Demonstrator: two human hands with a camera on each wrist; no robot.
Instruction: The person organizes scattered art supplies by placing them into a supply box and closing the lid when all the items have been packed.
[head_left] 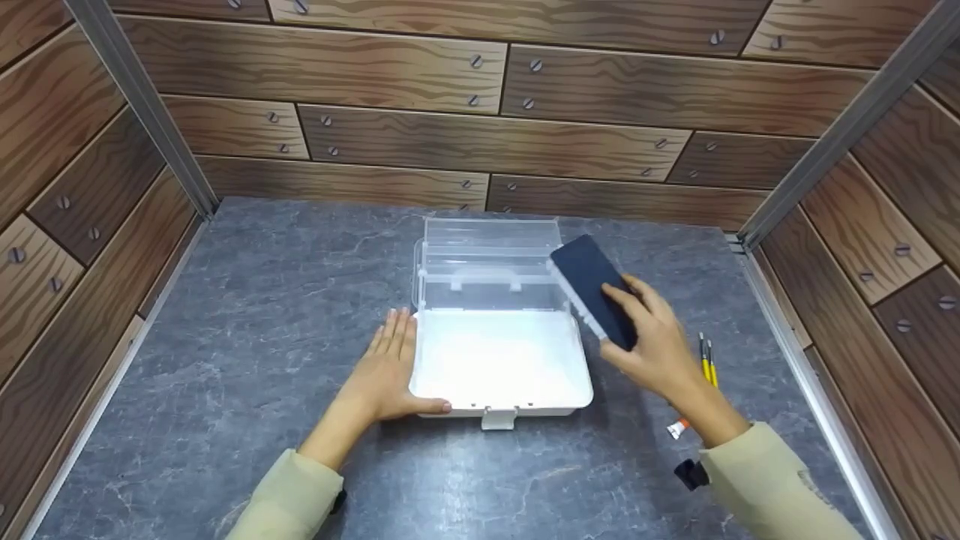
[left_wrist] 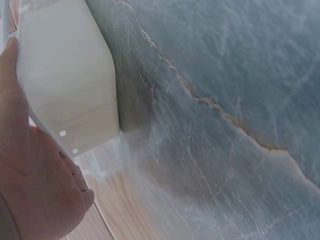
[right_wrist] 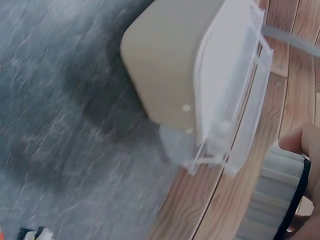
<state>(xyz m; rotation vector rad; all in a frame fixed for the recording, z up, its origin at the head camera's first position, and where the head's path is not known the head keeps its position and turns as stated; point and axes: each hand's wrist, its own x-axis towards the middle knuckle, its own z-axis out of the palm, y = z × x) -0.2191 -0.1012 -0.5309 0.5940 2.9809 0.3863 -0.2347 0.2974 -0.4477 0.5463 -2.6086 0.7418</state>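
Observation:
A white plastic box (head_left: pixel 499 360) with a latch at its front stands on the table, its clear lid (head_left: pixel 491 255) raised at the back. My left hand (head_left: pixel 386 379) rests against the box's left side, fingers straight and thumb along the front rim. Right of the box, my right hand (head_left: pixel 652 341) holds a flat rectangular case (head_left: pixel 589 281) tilted above the table. Its top is dark, and the right wrist view shows the case's pale ribbed side (right_wrist: pixel 267 195). I cannot tell what kind of case it is. My right thumb and fingers grip its near end.
Yellow-handled brushes (head_left: pixel 706 360) lie on the table to the right, partly behind my right forearm. Near them is an orange-and-white tube (head_left: pixel 677 429), also partly covered. Wood-patterned walls (head_left: pixel 390 75) enclose the grey marbled table (head_left: pixel 262 300) at the back and both sides.

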